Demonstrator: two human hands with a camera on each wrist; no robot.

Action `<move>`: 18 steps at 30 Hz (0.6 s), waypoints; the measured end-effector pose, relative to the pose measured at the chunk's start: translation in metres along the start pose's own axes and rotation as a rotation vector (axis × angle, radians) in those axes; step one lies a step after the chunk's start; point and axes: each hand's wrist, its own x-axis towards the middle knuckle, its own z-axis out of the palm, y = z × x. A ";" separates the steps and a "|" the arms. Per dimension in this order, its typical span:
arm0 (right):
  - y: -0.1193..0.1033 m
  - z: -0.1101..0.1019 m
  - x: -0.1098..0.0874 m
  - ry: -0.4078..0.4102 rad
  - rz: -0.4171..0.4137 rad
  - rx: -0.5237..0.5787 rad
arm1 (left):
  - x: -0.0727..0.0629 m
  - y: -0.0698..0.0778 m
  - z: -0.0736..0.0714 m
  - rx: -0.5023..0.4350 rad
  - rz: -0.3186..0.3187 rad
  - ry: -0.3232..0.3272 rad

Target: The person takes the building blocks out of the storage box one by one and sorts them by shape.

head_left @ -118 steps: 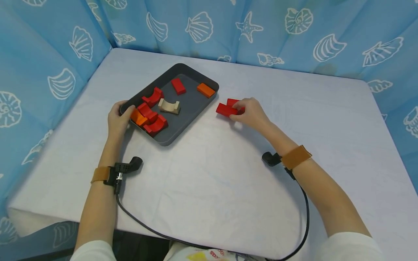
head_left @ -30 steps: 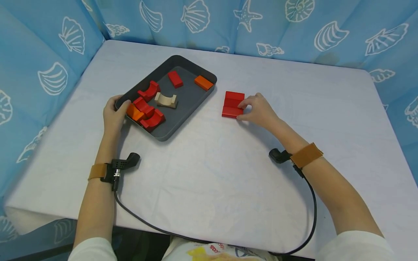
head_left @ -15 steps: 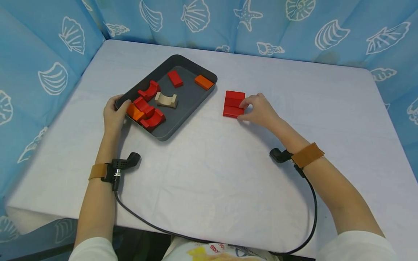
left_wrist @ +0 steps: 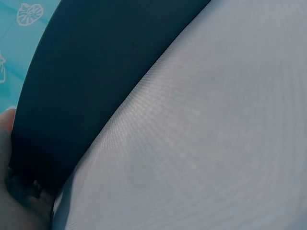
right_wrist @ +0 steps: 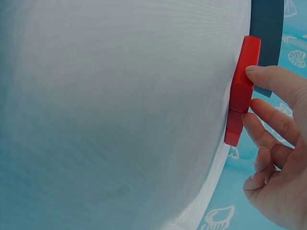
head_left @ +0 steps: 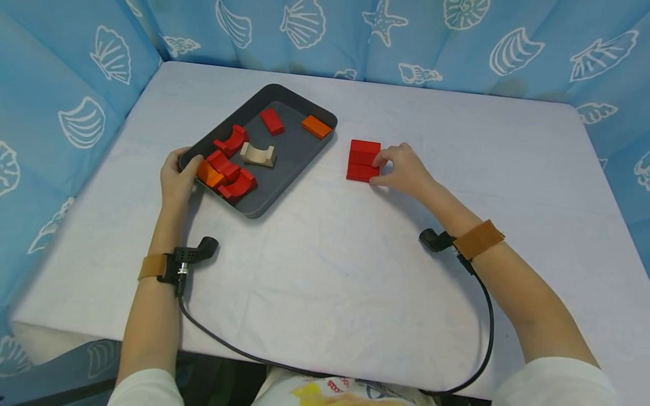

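My left hand (head_left: 178, 177) grips the near-left corner of a dark grey tray (head_left: 269, 189), thumb over the rim. In the left wrist view, the tray's outer wall (left_wrist: 86, 81) crosses the upper left. To the tray's right, my right hand (head_left: 403, 172) pinches a red rectangular block (head_left: 361, 172) between thumb and fingers at its right end. A second red block (head_left: 364, 148) lies directly behind, edge against edge with it. The right wrist view shows the thumb on the near block's front face (right_wrist: 243, 86), with the fingers at its back.
Inside the tray lie several red arched blocks (head_left: 233, 141), a natural-wood arched block (head_left: 258, 157), a flat red block (head_left: 272, 122), and orange blocks (head_left: 317, 127) at two corners. A white cloth (head_left: 325, 282) covers the table. A blue shell-print curtain (head_left: 345, 39) stands behind.
Earlier, the pinched red block sat askew and overlapped the other one in view; now the two line up side by side. Over the last second almost nothing has moved. The left hand keeps its grip.
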 end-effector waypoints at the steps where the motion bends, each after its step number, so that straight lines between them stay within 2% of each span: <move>1: 0.000 0.000 0.000 -0.001 0.000 -0.002 | 0.000 0.000 0.000 0.002 -0.001 0.000; 18: -0.001 0.000 0.000 -0.019 -0.007 -0.053 | 0.001 -0.001 0.000 -0.001 0.003 0.007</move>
